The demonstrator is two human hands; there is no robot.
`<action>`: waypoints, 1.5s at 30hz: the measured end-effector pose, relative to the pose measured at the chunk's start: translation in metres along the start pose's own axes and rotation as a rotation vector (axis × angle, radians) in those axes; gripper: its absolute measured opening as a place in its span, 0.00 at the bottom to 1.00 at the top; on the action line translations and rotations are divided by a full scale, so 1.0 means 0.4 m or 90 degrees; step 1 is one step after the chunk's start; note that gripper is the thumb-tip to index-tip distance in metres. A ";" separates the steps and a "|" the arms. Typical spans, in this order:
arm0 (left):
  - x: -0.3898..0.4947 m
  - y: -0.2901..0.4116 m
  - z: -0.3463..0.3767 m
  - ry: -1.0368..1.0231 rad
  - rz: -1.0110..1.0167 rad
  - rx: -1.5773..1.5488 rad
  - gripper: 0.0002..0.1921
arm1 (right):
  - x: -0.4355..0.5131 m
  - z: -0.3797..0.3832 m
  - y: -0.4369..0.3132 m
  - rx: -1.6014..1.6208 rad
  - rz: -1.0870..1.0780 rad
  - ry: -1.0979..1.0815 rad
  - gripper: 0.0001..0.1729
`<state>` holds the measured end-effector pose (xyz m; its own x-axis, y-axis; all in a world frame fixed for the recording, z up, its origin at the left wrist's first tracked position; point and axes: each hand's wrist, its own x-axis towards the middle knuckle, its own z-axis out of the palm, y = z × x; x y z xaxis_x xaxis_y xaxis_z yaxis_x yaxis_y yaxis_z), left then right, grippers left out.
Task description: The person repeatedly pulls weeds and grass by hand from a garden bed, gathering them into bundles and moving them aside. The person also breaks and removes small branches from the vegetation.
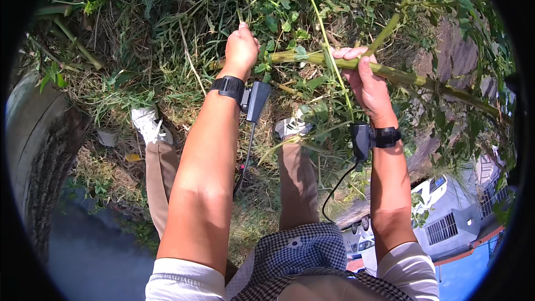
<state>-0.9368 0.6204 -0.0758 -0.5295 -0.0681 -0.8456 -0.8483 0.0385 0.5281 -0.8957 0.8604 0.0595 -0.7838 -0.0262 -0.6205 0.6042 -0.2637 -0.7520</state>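
Observation:
A thick green plant stalk (405, 77) with side branches runs across the upper right, its leafy end hanging at the right rim. My right hand (363, 71) is closed around this stalk near a fork, with the thumb on top. Higher up and to the left, my left hand (243, 48) is a fist with a thin green stem (239, 14) coming out above the thumb; the fingers' inner side is hidden. A slender stem (328, 46) with small leaves crosses in front of the thick stalk beside my right hand. Each wrist bears a strapped black device with a cable.
Grass and leafy weeds (167, 67) surround both white shoes. A large log or trunk (37, 133) stands at the left. More cut-looking stalks (79, 44) lie at the upper left. A building with barred windows (443, 229) and parked vehicles appear at the lower right.

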 end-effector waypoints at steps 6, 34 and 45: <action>0.023 -0.002 0.029 0.006 -0.136 -0.023 0.21 | -0.009 -0.048 0.021 0.017 0.042 -0.032 0.18; -0.237 0.078 0.014 -0.183 0.450 1.287 0.08 | -0.012 0.051 0.073 0.098 0.094 0.357 0.03; -0.269 0.054 -0.026 -0.106 0.134 0.826 0.19 | 0.114 0.158 0.035 0.252 0.246 0.964 0.27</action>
<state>-0.8981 0.6182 0.0274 -0.5659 0.1756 -0.8055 -0.0883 0.9585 0.2710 -0.9320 0.7948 0.0349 0.3993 0.7186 -0.5693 0.4603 -0.6942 -0.5534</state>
